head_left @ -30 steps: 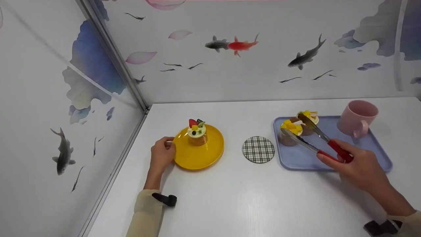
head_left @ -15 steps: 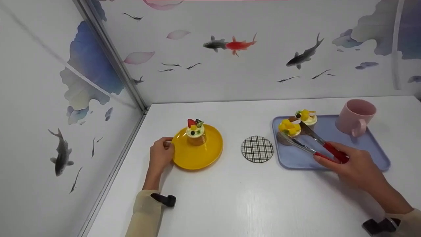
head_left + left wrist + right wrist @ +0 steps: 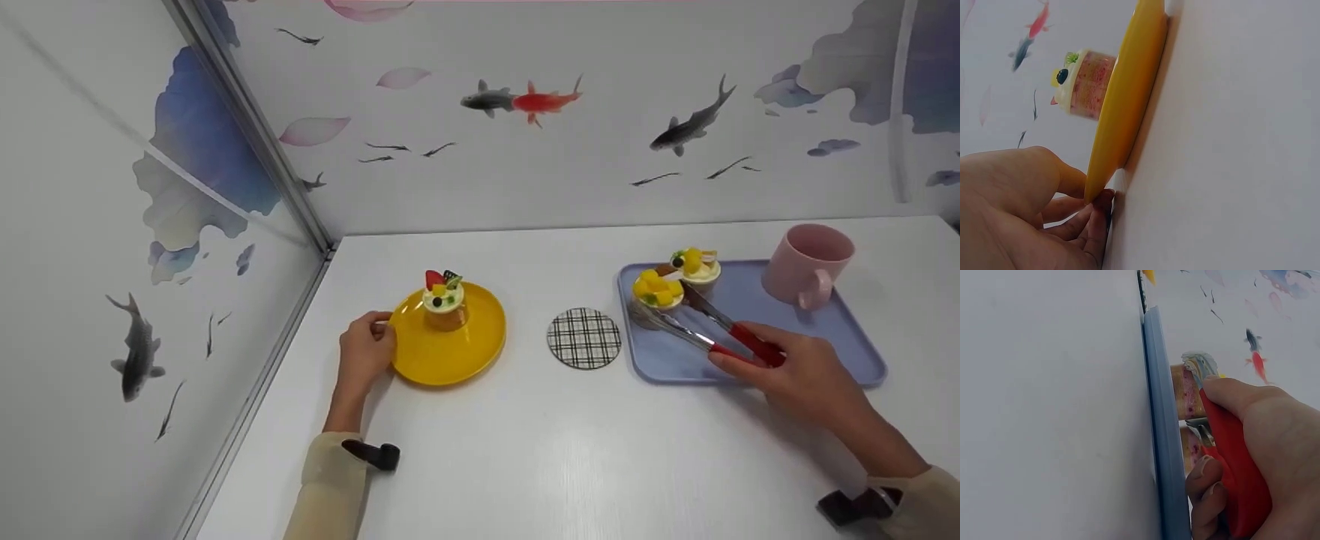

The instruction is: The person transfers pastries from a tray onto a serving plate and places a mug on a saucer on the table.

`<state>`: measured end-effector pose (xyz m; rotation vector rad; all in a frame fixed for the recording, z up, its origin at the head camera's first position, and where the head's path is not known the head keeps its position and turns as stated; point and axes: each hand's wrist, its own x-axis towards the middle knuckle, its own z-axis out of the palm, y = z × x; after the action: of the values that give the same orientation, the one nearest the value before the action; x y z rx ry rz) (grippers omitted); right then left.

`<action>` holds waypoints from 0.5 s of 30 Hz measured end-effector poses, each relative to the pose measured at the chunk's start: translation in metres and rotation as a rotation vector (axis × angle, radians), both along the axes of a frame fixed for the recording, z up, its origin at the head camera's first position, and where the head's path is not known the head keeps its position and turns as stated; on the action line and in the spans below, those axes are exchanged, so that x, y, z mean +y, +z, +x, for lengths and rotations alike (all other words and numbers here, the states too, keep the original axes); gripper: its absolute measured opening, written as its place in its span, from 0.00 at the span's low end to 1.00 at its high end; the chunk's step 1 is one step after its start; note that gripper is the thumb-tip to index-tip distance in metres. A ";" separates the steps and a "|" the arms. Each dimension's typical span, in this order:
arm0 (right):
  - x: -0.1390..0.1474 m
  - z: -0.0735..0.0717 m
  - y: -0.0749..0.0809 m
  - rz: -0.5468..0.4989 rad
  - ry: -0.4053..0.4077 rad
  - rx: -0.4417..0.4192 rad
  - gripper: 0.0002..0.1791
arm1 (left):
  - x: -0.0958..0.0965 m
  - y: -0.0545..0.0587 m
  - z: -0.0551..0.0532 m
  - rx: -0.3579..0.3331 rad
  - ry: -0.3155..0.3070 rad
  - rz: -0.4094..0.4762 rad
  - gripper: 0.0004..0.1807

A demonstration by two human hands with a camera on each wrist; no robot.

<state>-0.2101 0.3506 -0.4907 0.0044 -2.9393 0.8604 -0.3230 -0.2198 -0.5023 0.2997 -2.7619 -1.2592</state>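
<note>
My left hand [image 3: 365,351] pinches the left rim of a yellow plate [image 3: 465,356], thumb above and fingers beneath, as the left wrist view shows. On that plate stands a small dessert cup [image 3: 445,311] topped with cream, strawberry and other fruit. My right hand [image 3: 806,379] grips tongs [image 3: 731,326] by their red handles. Their metal tips straddle the nearer dessert cup [image 3: 657,291], which is topped with yellow fruit cubes and stands on a blue tray [image 3: 780,330]. Just behind it is another fruit-topped cup [image 3: 697,268]. In the right wrist view, the tongs [image 3: 1230,461] overlap both cups.
A pink mug [image 3: 806,262] stands at the tray's back right, its handle facing forward. Between plate and tray lies a round plaid coaster [image 3: 584,338]. Walls painted with fish rise behind and to the left of the white table [image 3: 525,457].
The tongs have come lower and their tips have closed in around the nearer fruit cup. My left hand stays at the plate's rim.
</note>
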 end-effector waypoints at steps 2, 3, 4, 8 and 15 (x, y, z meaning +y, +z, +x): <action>-0.001 -0.002 0.000 -0.006 0.001 -0.016 0.48 | 0.000 0.001 0.000 -0.001 -0.001 0.001 0.18; -0.002 -0.002 -0.001 -0.008 0.001 -0.020 0.48 | 0.000 0.001 0.000 -0.001 -0.002 -0.001 0.18; -0.002 -0.003 0.000 -0.009 0.002 -0.024 0.48 | -0.001 0.001 0.000 -0.002 -0.002 -0.004 0.18; -0.002 -0.005 -0.001 -0.007 0.009 -0.026 0.46 | -0.001 0.001 0.000 0.003 -0.003 -0.013 0.18; -0.001 -0.005 -0.001 -0.003 0.011 -0.025 0.46 | -0.002 0.000 -0.001 0.017 0.000 -0.008 0.18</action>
<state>-0.2154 0.3493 -0.4913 0.0102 -2.9637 0.8729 -0.3244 -0.2216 -0.5027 0.2862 -2.7523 -1.2442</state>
